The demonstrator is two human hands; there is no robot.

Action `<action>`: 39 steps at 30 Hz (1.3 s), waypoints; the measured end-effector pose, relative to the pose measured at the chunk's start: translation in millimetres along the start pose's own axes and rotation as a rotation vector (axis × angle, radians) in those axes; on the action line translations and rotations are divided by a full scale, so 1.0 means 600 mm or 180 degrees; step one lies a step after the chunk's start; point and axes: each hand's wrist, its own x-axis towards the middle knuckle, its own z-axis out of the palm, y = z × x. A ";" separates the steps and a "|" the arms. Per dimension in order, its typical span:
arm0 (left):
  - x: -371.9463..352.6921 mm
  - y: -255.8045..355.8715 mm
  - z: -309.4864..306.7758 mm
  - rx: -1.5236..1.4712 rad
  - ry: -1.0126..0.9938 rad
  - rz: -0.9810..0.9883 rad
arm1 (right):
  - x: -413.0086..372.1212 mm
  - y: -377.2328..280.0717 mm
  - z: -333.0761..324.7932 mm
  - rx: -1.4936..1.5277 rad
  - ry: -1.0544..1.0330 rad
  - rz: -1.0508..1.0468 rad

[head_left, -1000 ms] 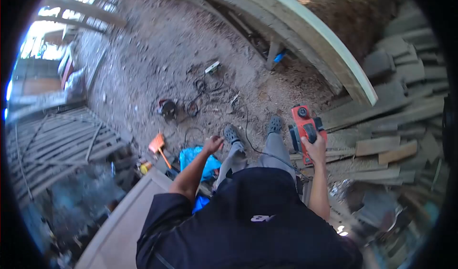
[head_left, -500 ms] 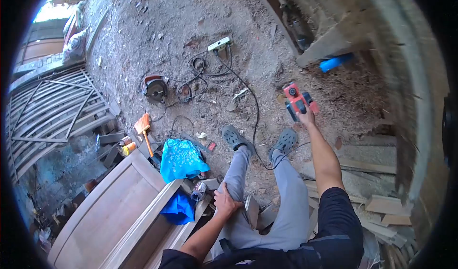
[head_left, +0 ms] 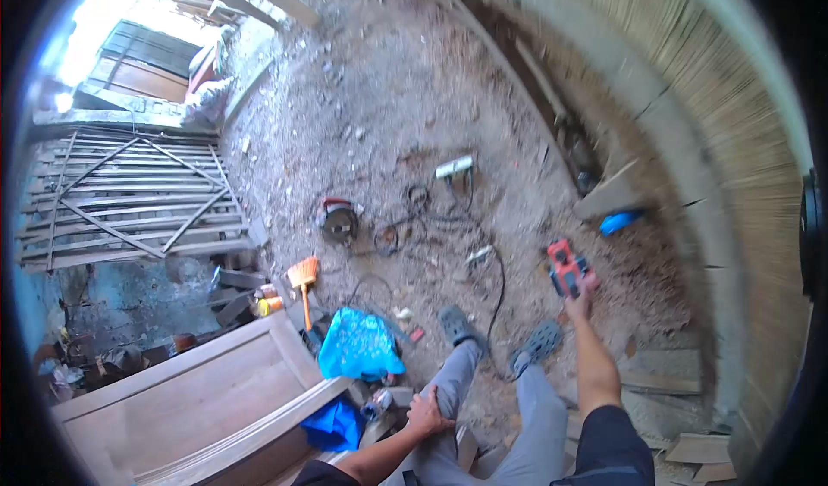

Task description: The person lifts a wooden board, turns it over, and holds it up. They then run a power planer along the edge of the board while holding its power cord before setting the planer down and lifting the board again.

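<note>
My right hand (head_left: 580,303) is closed around the handle of a red and black electric planer (head_left: 566,268), held out over the dirt floor to the right of my feet. A dark cord (head_left: 501,301) runs across the ground near my shoes. My left hand (head_left: 429,414) lies on my left leg (head_left: 461,382) at the knee, fingers spread, holding nothing. Close to that hand are a bright blue patterned cloth (head_left: 360,345), a darker blue cloth (head_left: 335,424) and a carved wooden panel (head_left: 198,400).
Ahead lie a power strip (head_left: 454,167) and a round-bladed power tool (head_left: 339,220) with tangled cords. An orange brush (head_left: 304,275) stands by the wooden panel. A slatted metal gate (head_left: 138,197) is at left, wood offcuts (head_left: 699,451) lower right, a blue object (head_left: 621,221) by the wall.
My view has turned, so the scene sits lower and further right, with more of the gate and far doorway showing. Both hands keep their places on the leg and planer.
</note>
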 end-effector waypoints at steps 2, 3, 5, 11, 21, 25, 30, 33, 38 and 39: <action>0.027 -0.039 0.007 -0.0141 -0.0085 0.0217 | -0.082 -0.076 -0.083 0.0778 -0.0111 0.0347; 0.045 -0.059 0.010 -0.0238 -0.0262 0.0319 | -0.128 -0.120 -0.143 0.0121 -0.0452 0.0543; 0.070 -0.102 0.006 -0.0674 -0.0400 0.0787 | -0.205 -0.044 -0.130 0.2440 -0.0179 0.0813; 0.014 -0.153 -0.111 -0.2289 0.0133 0.1248 | -0.484 -0.480 -0.358 0.5633 -0.0082 0.2172; 0.003 -0.445 -0.244 -0.3858 0.1605 0.1074 | -0.641 -0.837 -0.447 0.5307 -0.1598 0.1030; -0.013 -0.548 -0.227 -0.4382 0.1586 0.0134 | -0.531 -0.863 -0.442 0.4978 -0.0872 0.1162; 0.081 -0.604 -0.179 -0.4302 0.0113 -0.0665 | -0.367 -0.986 -0.365 0.4626 -0.0922 0.1065; 0.112 -0.619 -0.276 -0.3848 -0.0346 -0.0264 | -0.260 -1.136 -0.290 0.4683 -0.1053 0.0877; 0.214 -0.704 -0.657 -0.4010 0.0999 -0.0115 | -0.019 -1.421 -0.149 0.4979 -0.1045 0.0476; 0.235 -0.725 -0.744 -0.4599 0.1449 -0.0128 | 0.032 -1.486 -0.117 0.4857 -0.1073 0.0448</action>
